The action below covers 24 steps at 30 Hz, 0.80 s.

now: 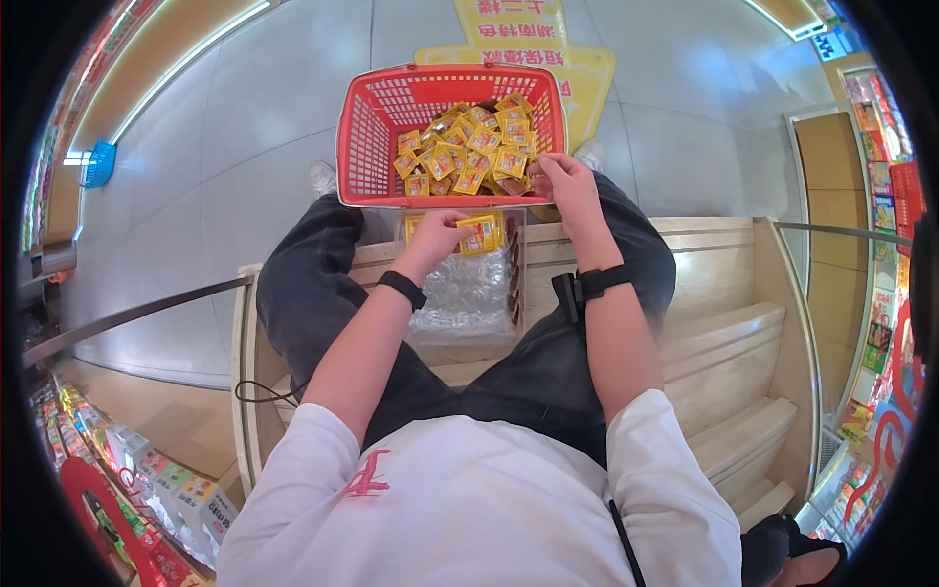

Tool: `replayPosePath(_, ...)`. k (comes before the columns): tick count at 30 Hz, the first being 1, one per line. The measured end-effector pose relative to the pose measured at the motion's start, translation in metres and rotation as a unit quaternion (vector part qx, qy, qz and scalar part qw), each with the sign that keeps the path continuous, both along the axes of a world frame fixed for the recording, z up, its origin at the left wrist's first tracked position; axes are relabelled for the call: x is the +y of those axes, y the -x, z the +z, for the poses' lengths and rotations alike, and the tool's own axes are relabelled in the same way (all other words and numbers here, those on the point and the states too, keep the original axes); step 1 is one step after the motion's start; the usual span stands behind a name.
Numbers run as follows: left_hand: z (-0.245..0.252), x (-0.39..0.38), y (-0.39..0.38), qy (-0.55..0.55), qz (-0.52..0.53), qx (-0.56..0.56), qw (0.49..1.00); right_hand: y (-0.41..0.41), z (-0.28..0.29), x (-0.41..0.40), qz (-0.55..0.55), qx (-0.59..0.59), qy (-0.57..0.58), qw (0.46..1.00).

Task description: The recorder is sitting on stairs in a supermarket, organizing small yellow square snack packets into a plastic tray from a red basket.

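Between my knees stands a red plastic shopping basket with a heap of small yellow snack packets inside. My left hand pinches a yellow packet just in front of the basket, over a clear plastic box. More yellow packets lie along the far end of that box. Crumpled clear plastic fills its middle, and brown packet edges line its right side. At the basket's near right corner is my right hand, its fingertips over the rim; whether they hold anything is not clear.
I sit on pale stone steps with a side wall and metal rail at left. A yellow floor sign bears writing behind the basket. Stocked shelves line both sides. A blue basket stands far left; part of another person shows lower right.
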<state>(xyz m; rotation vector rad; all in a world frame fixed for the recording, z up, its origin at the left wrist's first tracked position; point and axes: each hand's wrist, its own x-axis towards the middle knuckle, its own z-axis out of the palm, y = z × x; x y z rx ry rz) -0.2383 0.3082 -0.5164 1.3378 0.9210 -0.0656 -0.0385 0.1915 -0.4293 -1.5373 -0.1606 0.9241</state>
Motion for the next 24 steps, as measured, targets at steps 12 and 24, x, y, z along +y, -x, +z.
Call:
replayPosePath(12, -0.052, -0.033, -0.029, -0.134, -0.096, 0.108, 0.98, 0.004, 0.023, 0.017, 0.048, -0.064, -0.057, 0.995)
replayPosePath(24, -0.057, -0.046, -0.041, -0.08, 0.074, 0.044, 0.993, 0.007, 0.012, 0.018, 0.057, -0.14, -0.045, 0.987)
